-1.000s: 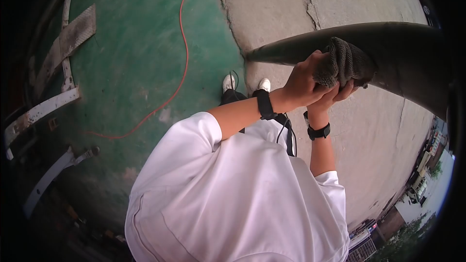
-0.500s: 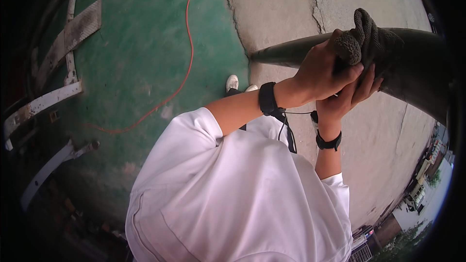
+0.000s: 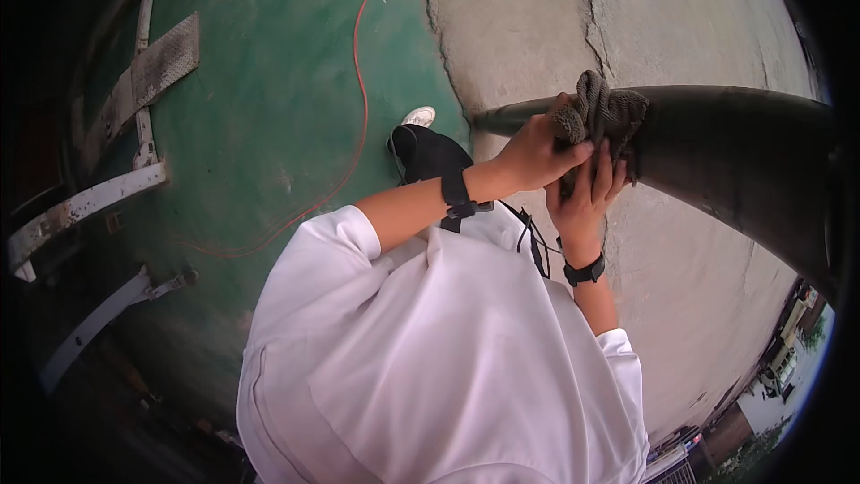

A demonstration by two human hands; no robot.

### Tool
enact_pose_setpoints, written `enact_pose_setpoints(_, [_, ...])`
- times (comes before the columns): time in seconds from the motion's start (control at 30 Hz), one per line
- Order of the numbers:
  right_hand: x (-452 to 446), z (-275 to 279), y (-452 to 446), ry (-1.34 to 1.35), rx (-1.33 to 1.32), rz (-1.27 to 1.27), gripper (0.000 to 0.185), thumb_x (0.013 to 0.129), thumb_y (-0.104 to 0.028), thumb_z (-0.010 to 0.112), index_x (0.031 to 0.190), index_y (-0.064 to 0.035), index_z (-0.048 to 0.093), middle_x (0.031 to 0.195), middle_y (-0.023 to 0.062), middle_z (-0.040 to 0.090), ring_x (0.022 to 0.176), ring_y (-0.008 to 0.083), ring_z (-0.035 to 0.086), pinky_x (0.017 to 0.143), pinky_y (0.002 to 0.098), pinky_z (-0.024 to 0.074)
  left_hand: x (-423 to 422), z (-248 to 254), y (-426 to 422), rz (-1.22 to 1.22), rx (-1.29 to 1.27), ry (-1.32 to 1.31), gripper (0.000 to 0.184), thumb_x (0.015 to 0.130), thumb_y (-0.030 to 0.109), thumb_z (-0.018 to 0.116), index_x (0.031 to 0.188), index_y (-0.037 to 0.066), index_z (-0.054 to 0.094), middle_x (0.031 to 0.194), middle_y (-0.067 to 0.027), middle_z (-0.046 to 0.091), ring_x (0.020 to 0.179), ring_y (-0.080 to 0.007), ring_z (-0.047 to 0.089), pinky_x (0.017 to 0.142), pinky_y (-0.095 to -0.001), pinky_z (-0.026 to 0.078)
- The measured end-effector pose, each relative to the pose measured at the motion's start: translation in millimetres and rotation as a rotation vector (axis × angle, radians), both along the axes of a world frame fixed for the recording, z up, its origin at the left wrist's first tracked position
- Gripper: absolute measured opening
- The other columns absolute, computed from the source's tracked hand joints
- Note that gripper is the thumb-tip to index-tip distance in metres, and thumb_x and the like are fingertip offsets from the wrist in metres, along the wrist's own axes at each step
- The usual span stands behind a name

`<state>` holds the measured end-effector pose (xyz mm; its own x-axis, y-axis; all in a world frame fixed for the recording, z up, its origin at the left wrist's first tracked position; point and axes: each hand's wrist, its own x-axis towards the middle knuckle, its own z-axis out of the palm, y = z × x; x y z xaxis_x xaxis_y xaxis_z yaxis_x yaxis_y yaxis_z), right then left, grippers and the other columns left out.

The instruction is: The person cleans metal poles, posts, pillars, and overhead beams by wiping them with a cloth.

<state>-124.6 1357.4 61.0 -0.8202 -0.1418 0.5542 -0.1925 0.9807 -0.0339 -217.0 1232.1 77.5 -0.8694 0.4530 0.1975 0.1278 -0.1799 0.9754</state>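
A dark, thick pole point(image 3: 726, 143) stands on the concrete and widens towards the camera at the right. Against its side lies a bunched grey-brown cloth point(image 3: 609, 116). My left hand point(image 3: 536, 154) grips the left part of the cloth, its fingers wrapped round it. Just below, my right hand point(image 3: 587, 199) presses the cloth to the pole, fingers side by side and pointing up. Both wrists wear black bands. The cloth hides some fingertips.
An orange-red cable point(image 3: 363, 94) curves over the green floor point(image 3: 269, 63). Cracked concrete point(image 3: 511, 18) borders it. White metal bars point(image 3: 94, 202) and a patterned plate point(image 3: 166, 58) stand at the left. One white shoe point(image 3: 418, 116) shows on the green floor.
Both hands and the cloth have moved left and down along the pole from half a second ago. One leg has stepped forward, and the view has shifted slightly.
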Motion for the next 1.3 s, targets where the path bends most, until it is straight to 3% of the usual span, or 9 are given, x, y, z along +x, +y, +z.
enact_pose_setpoints(0.07, [-10, -2, -24, -0.117, -0.020, -0.107, 0.061, 0.088, -0.030, 0.060, 0.138, 0.0012, 0.045, 0.149, 0.0117, 0.038, 0.138, 0.0372, 0.030, 0.110, 0.0554, 0.0214, -18, -24, -7, -0.133, -0.089, -0.160, 0.040, 0.088, 0.031, 0.056, 0.112, -0.002, 0.056, 0.105, -0.0202, 0.061, 0.093, -0.0301, 0.062, 0.084, -0.0377, 0.048])
enact_pose_setpoints(0.27, [-66, 6, -75, -0.226, -0.057, -0.463, 0.057, 0.089, -0.020, 0.058, 0.139, 0.0031, 0.041, 0.152, 0.0163, 0.032, 0.141, 0.0387, 0.028, 0.109, 0.0554, 0.0258, -89, -40, 3, -0.410, -0.224, -0.225, 0.036, 0.091, 0.029, 0.047, 0.096, -0.005, 0.058, 0.081, -0.0208, 0.064, 0.076, -0.0216, 0.058, 0.074, -0.0361, 0.048])
enact_pose_setpoints(0.4, [-90, 43, -87, -0.031, -0.088, -0.613, 0.056, 0.087, -0.018, 0.060, 0.137, 0.0033, 0.044, 0.152, 0.0186, 0.031, 0.138, 0.0405, 0.030, 0.110, 0.0530, 0.0263, -118, 27, 17, -0.569, -0.206, -0.169, 0.032, 0.086, 0.026, 0.050, 0.090, -0.005, 0.058, 0.067, -0.0218, 0.058, 0.064, -0.0237, 0.054, 0.067, -0.0372, 0.048])
enact_pose_setpoints(0.5, [-90, 65, -92, 0.066, -0.014, -0.745, 0.057, 0.087, -0.025, 0.062, 0.135, 0.0021, 0.047, 0.150, 0.0187, 0.033, 0.135, 0.0419, 0.032, 0.110, 0.0529, 0.0268, -120, 66, 16, -0.620, -0.053, -0.081, 0.033, 0.084, 0.028, 0.057, 0.099, -0.002, 0.058, 0.080, -0.0259, 0.063, 0.073, -0.0415, 0.063, 0.068, -0.0424, 0.050])
enact_pose_setpoints(0.7, [-82, 57, -98, 0.288, 0.048, -0.813, 0.046, 0.084, -0.026, 0.069, 0.124, -0.0064, 0.056, 0.140, 0.0151, 0.044, 0.129, 0.0404, 0.039, 0.107, 0.0528, 0.0332, -119, 63, -12, -0.830, 0.089, -0.369, 0.041, 0.083, 0.031, 0.069, 0.106, -0.002, 0.059, 0.089, -0.0194, 0.067, 0.083, -0.0362, 0.065, 0.078, -0.0402, 0.051])
enact_pose_setpoints(0.8, [-74, 72, -103, 0.249, 0.004, -0.822, 0.040, 0.081, -0.014, 0.072, 0.118, -0.0109, 0.058, 0.134, 0.0112, 0.051, 0.124, 0.0374, 0.044, 0.105, 0.0497, 0.0377, -147, 49, -28, -0.982, -0.011, 0.178, 0.046, 0.084, 0.027, 0.069, 0.120, -0.001, 0.058, 0.111, -0.0133, 0.064, 0.099, -0.0248, 0.063, 0.094, -0.0330, 0.046])
enact_pose_setpoints(0.87, [-80, 71, -102, 0.263, 0.047, -0.843, 0.043, 0.079, -0.007, 0.073, 0.119, -0.0111, 0.058, 0.132, 0.0094, 0.053, 0.122, 0.0362, 0.046, 0.104, 0.0479, 0.0384, -181, 55, -37, -0.947, -0.073, 0.325, 0.046, 0.086, 0.026, 0.068, 0.123, 0.001, 0.057, 0.121, -0.0143, 0.061, 0.110, -0.0271, 0.061, 0.099, -0.0362, 0.045])
enact_pose_setpoints(1.1, [-94, 72, -102, 0.294, 0.069, -0.906, 0.057, 0.067, 0.000, 0.074, 0.121, -0.0128, 0.059, 0.132, 0.0069, 0.053, 0.123, 0.0340, 0.047, 0.106, 0.0468, 0.0361, -274, 146, -109, -0.695, 0.688, -0.053, 0.046, 0.092, 0.034, 0.058, 0.127, 0.005, 0.055, 0.129, -0.0157, 0.056, 0.117, -0.0317, 0.057, 0.100, -0.0447, 0.045])
enact_pose_setpoints(1.3, [-100, 71, -95, 0.296, 0.086, -0.891, 0.059, 0.065, 0.001, 0.072, 0.121, -0.0133, 0.059, 0.132, 0.0058, 0.054, 0.123, 0.0332, 0.048, 0.107, 0.0478, 0.0350, -302, 139, -112, -0.553, 0.659, 0.034, 0.045, 0.091, 0.033, 0.060, 0.125, 0.005, 0.056, 0.127, -0.0157, 0.057, 0.115, -0.0306, 0.058, 0.098, -0.0436, 0.046])
